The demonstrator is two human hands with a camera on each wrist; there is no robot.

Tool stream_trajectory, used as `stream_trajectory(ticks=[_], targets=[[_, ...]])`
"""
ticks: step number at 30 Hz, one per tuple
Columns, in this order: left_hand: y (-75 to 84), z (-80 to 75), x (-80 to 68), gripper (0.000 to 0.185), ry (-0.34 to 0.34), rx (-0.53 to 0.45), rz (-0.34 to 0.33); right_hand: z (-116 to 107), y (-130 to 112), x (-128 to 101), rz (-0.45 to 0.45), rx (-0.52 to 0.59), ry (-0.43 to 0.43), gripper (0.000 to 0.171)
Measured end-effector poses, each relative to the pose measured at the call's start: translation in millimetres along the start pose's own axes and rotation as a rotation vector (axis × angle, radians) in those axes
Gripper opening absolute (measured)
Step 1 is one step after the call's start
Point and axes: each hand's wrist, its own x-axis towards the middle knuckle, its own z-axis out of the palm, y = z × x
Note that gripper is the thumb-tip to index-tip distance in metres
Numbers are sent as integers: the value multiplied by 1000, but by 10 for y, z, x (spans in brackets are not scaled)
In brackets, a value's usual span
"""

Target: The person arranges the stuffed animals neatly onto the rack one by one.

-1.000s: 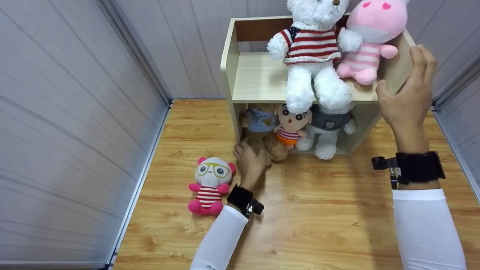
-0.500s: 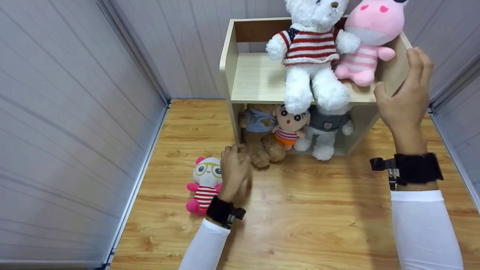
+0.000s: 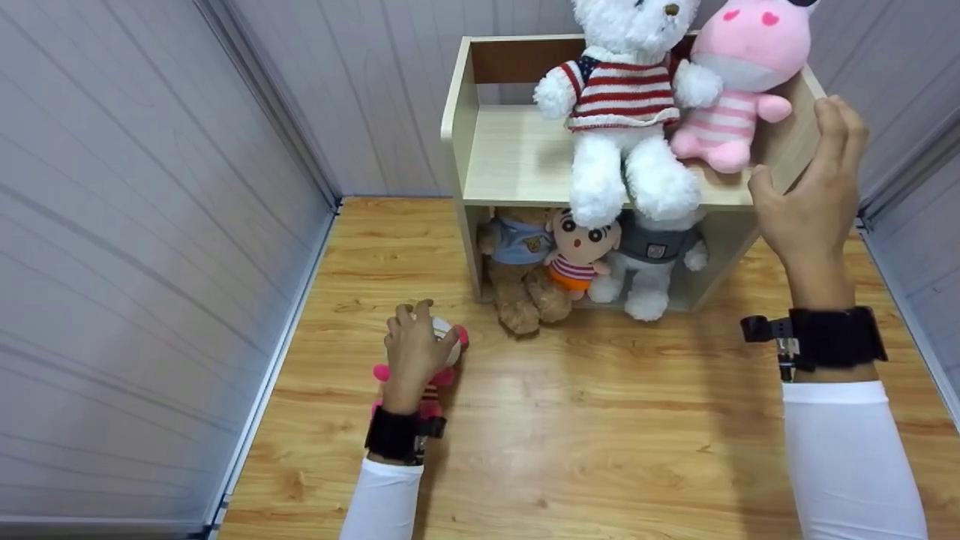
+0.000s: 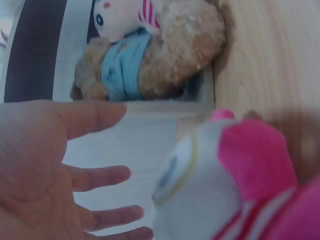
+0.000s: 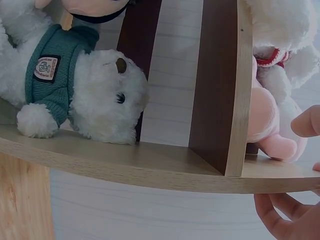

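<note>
In the head view my left hand [image 3: 415, 349] is over a plush panda [image 3: 450, 341] that lies on the floor, white-headed with pink ears and a red-striped body. The left wrist view shows its fingers extended and apart from the panda's head [image 4: 200, 180]. My right hand [image 3: 814, 184] holds the right side panel of a light wooden shelf [image 3: 514, 154], its thumb on the inner side and its fingers outside. Close to that thumb sits a pink plush [image 3: 739, 120] in stripes, beside a white teddy bear [image 3: 622, 94] in a striped sweater.
On the lower level sit a brown teddy bear [image 3: 517, 289] in a blue shirt, a cartoon boy doll [image 3: 577, 255] and a white bear [image 3: 652, 255] in a grey-green top. Wooden flooring [image 3: 600, 435] runs before the shelf. Panelled walls [image 3: 150, 247] stand left, right and behind.
My left hand has moved left and toward me, from the brown bear's feet at the shelf's lower corner to over the panda. My right hand stays at the side panel.
</note>
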Motion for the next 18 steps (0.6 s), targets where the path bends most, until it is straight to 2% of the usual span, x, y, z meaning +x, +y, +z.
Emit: stream_trajectory(ticks=[6, 13, 18], targets=[[-148, 17, -11, 88, -76, -36, -65, -9, -10, -4, 0, 5, 0, 76], [-245, 103, -3, 95, -68, -20, -108, -24, -29, -5, 18, 1, -6, 76], [-322, 145, -8, 100, -71, -39, -135, -14, -42, -10, -6, 6, 4, 75]])
